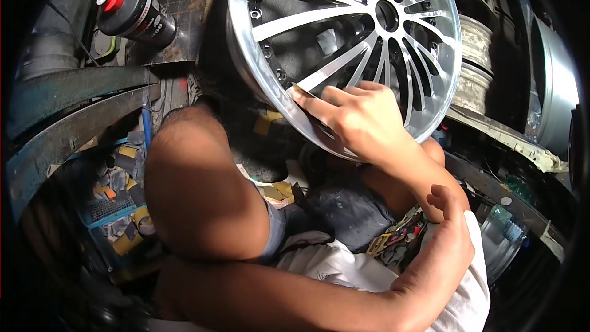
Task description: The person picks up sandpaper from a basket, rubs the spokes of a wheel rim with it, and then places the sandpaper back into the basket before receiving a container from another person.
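Observation:
A multi-spoke alloy wheel [301, 15] with polished silver spokes and dark recesses leans in front of me, its face toward me. My right hand [362, 114] is at the lower left of its rim. Its fingers are closed on a small yellowish piece of sandpaper [299, 90], pressed where a spoke meets the lip. Across my body, my left hand [452, 224] rests by my right elbow. A finger or thumb sticks up apart from the rest; the other fingers are partly hidden, and nothing shows in that hand.
A dark bottle with a red cap [138, 15] stands upper left on a stained board [178, 43]. A blue basket [114, 212] of sandpaper scraps sits left of my knee. Stacked wheels [470, 43] line the right, above a clear plastic container [501, 237].

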The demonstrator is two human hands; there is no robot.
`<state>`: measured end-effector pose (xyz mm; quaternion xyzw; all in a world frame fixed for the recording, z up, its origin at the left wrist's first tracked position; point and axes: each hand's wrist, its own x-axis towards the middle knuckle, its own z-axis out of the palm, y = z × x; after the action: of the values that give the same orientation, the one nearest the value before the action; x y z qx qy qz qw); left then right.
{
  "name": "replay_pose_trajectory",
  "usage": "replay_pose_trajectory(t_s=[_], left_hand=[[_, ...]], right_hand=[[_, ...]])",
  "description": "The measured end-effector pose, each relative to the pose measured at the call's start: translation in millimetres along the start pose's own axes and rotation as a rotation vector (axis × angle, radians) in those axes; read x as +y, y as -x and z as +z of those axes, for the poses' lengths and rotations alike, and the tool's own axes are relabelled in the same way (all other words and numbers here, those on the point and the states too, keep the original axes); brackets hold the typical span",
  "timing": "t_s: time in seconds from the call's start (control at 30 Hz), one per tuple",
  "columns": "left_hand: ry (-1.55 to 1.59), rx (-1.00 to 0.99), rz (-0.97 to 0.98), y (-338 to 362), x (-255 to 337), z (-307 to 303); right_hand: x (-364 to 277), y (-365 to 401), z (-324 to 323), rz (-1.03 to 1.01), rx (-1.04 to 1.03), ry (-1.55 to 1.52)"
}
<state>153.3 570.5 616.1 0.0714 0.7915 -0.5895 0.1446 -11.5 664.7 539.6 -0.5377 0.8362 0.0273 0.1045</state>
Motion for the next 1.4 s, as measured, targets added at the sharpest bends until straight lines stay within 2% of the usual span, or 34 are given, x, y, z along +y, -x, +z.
replay_pose_trajectory(t_s=[0.07, 0.1, 0.23, 0.33, 0.37, 0.47, 0.5, 0.6, 0.73, 0.77, 0.93, 1.0, 1.1, 1.23, 1.33, 1.4], left_hand=[[-0.005, -0.014, 0.004, 0, 0, 1], [-0.008, -0.012, 0.005, 1, 0, 1], [0.018, 0.004, -0.025, -3, -2, -2], [0.037, 0.002, -0.028, -4, -2, -4], [0.037, 0.004, -0.030, -3, -2, -4], [0.032, -0.003, -0.042, -6, -3, -3], [0.029, 0.000, -0.041, -6, -3, -2], [0.027, 0.006, -0.036, -5, -2, -2], [0.009, -0.011, -0.037, -7, -2, -2], [0.007, -0.003, -0.032, -5, -2, -3], [-0.009, -0.013, -0.037, -9, -2, -1], [-0.003, -0.004, -0.032, -8, -2, -2], [0.011, 0.009, -0.052, -11, -2, -6], [0.010, 0.005, -0.050, -11, -1, -8], [0.001, -0.021, -0.053, -14, -1, -5], [0.001, -0.022, -0.051, -13, -1, -6]], right_hand=[[-4, 1, -4, 0.024, -0.063, 0.019], [-4, -4, -3, 0.004, 0.000, -0.011], [-7, 5, -11, 0.032, -0.027, 0.051], [-14, 0, -19, 0.058, 0.070, 0.044], [-8, 1, -2, 0.024, 0.006, 0.056], [-11, 8, -9, 0.005, -0.166, 0.180], [-10, 7, -7, 0.002, -0.036, 0.070], [-3, 3, -3, 0.042, 0.067, 0.032], [-10, 5, -11, 0.038, 0.032, 0.010], [-12, 2, -11, 0.064, 0.106, -0.054], [-8, 14, -7, 0.129, -0.023, -0.027], [-12, 9, -10, 0.192, 0.117, -0.139], [-8, 20, 24, 0.211, 0.101, -0.169], [-11, 10, 8, 0.186, 0.107, -0.111], [-12, 12, 11, 0.226, 0.012, -0.104], [-11, 11, 14, 0.197, 0.075, -0.149]])
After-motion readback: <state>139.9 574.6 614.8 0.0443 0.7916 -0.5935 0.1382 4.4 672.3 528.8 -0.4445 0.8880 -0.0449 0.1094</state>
